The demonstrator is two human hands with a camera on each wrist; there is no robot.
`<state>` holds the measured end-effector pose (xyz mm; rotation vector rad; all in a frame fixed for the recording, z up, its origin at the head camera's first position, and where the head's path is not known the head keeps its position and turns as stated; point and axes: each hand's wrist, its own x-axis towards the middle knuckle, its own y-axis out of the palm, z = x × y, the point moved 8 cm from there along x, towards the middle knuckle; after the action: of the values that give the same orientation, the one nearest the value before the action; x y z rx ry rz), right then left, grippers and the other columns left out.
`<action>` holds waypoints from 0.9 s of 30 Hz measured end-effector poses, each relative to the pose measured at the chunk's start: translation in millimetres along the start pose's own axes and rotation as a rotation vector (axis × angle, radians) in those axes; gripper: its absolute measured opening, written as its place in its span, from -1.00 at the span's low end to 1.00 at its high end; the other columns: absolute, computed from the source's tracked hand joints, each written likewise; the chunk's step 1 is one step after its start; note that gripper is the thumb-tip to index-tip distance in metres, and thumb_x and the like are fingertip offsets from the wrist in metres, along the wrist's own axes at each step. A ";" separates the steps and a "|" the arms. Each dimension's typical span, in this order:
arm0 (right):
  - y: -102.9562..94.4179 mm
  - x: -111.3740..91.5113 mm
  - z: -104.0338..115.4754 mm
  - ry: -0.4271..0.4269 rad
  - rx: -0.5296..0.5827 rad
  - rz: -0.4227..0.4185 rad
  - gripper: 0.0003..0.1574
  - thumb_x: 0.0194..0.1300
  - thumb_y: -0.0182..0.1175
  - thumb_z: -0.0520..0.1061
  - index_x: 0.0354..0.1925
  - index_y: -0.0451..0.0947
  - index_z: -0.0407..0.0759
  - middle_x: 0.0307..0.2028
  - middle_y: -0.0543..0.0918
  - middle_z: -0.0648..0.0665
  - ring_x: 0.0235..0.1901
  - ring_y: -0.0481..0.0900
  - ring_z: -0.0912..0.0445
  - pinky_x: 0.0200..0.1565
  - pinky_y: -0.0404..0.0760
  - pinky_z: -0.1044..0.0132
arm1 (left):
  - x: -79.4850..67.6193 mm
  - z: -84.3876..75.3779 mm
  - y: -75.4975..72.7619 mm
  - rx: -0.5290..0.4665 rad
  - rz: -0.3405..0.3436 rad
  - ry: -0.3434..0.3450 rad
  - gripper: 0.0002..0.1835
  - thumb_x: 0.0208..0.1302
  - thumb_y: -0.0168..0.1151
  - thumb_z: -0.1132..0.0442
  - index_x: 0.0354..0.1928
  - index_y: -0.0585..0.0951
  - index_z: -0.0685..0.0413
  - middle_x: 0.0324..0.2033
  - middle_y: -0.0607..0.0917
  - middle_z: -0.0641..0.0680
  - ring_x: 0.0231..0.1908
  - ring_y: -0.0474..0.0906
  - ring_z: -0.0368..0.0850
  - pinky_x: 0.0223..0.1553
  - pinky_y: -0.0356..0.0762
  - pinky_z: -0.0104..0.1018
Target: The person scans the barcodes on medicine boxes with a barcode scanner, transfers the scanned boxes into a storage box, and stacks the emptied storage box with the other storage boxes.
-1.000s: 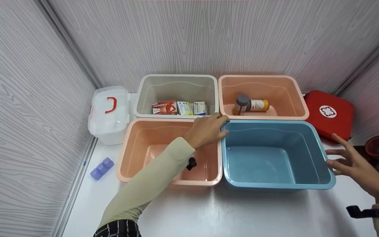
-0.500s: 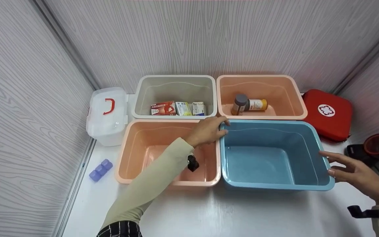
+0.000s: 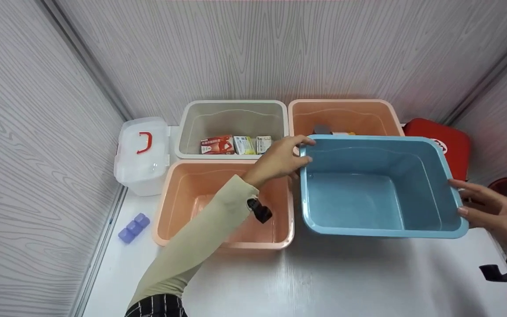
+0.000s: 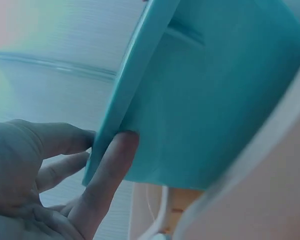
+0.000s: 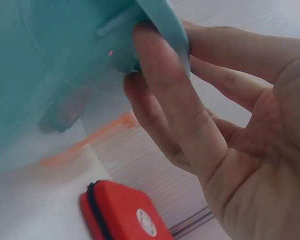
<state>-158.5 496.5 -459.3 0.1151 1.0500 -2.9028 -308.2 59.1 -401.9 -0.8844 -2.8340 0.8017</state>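
Note:
A blue plastic bin (image 3: 354, 198) is held up off the table between both hands. My left hand (image 3: 277, 160) grips its left rim near the far corner, and in the left wrist view the fingers pinch the blue rim (image 4: 127, 75) from both sides. On the opposite side my right hand (image 3: 495, 211) grips the right rim; the right wrist view shows fingers (image 5: 165, 70) curled under the lip. Inside the blue bin nothing lies. Its far edge overlaps the back peach bin (image 3: 346, 105), partly hiding the bottles (image 3: 322, 129) there.
A front peach bin (image 3: 183, 202) stands under my left forearm. Behind it a grey bin (image 3: 231, 110) holds several medicine boxes (image 3: 217, 145). A clear box (image 3: 141, 154) with red handle and a purple pill organizer (image 3: 134, 228) are left; a red first-aid case (image 3: 451, 145) is right.
The right hand has closed on the blue bin's right rim. Both hands have raised the bin, which has shifted away and slightly right, leaving the front peach bin's side.

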 end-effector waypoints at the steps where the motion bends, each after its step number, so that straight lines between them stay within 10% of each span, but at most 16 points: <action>1: -3.9 -0.6 4.9 -0.005 0.008 -0.012 -0.07 0.59 0.31 -0.08 0.73 0.16 0.15 0.18 0.46 0.36 -0.08 0.66 0.47 -0.19 0.83 0.25 | -0.9 -3.4 -1.5 -0.025 0.012 -0.003 -0.49 0.59 0.30 0.23 0.50 0.55 0.00 0.49 0.50 0.15 -0.42 0.70 -0.13 -0.24 0.83 -0.08; 6: -20.3 -3.0 31.4 -0.069 0.025 -0.049 -0.08 0.59 0.30 -0.18 0.73 0.18 0.10 0.19 0.52 0.36 -0.04 0.70 0.47 -0.21 0.81 0.33 | -8.0 -25.3 -15.0 -0.144 0.037 -0.007 -0.47 0.58 0.26 0.27 0.52 0.53 0.07 0.49 0.45 0.13 -0.36 0.72 -0.13 -0.29 0.80 -0.24; 11: -35.1 -1.5 59.5 -0.231 0.270 -0.026 -0.12 0.55 0.13 -0.50 0.69 0.24 -0.10 0.16 0.65 0.18 -0.01 0.75 0.39 -0.17 0.76 0.47 | -18.3 -48.7 -37.0 -0.067 0.009 -0.001 -0.51 0.61 0.24 0.25 0.50 0.57 0.02 0.16 0.61 0.19 -0.49 0.60 -0.15 -0.25 0.76 -0.23; 16: -41.9 5.3 88.0 -0.291 0.546 0.052 -0.13 0.53 -0.01 -0.61 0.67 0.24 -0.21 0.27 0.61 0.02 0.11 0.79 0.29 -0.08 0.79 0.37 | -27.0 -67.7 -66.2 0.040 -0.087 -0.013 -0.55 0.61 0.25 0.24 0.46 0.62 0.02 0.50 0.51 0.09 -0.38 0.73 -0.18 -0.29 0.73 -0.36; 27: -12.4 18.9 168.1 -0.322 0.628 0.034 -0.22 0.50 0.06 -0.61 0.58 0.38 -0.27 0.14 0.68 -0.16 -0.08 0.85 0.13 -0.15 0.81 0.26 | -61.8 -75.1 -142.5 0.064 -0.174 -0.065 -0.55 0.64 0.23 0.25 0.48 0.60 0.05 0.57 0.50 0.04 -0.20 0.87 -0.01 -0.20 0.83 -0.22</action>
<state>-187.0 397.9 -324.2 -0.2963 0.0757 -2.9609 -313.9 -39.7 -260.6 -0.6035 -2.8714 0.9071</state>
